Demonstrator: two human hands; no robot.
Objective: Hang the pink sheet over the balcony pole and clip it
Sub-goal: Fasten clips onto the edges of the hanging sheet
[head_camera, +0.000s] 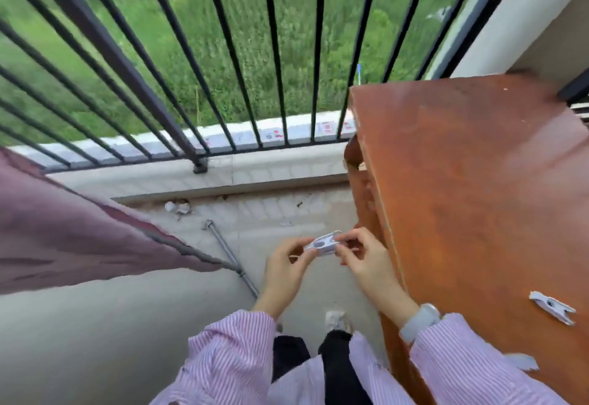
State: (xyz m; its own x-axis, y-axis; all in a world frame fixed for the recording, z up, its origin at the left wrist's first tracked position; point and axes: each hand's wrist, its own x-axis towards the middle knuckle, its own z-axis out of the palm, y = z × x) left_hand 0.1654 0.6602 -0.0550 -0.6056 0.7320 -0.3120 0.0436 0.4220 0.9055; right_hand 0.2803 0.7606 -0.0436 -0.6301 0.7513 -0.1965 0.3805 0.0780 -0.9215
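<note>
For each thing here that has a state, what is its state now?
pink sheet: already draped, hanging at the left
clip: held by both hands, not on the sheet
left hand: pinches the clip
right hand: pinches the clip
second clip: lying loose on the brown table

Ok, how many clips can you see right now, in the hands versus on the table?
Pale grey plastic clip held in both hands: 1
Pale grey plastic clips lying on the reddish-brown wooden table: 2, at and
Total: 3
</note>
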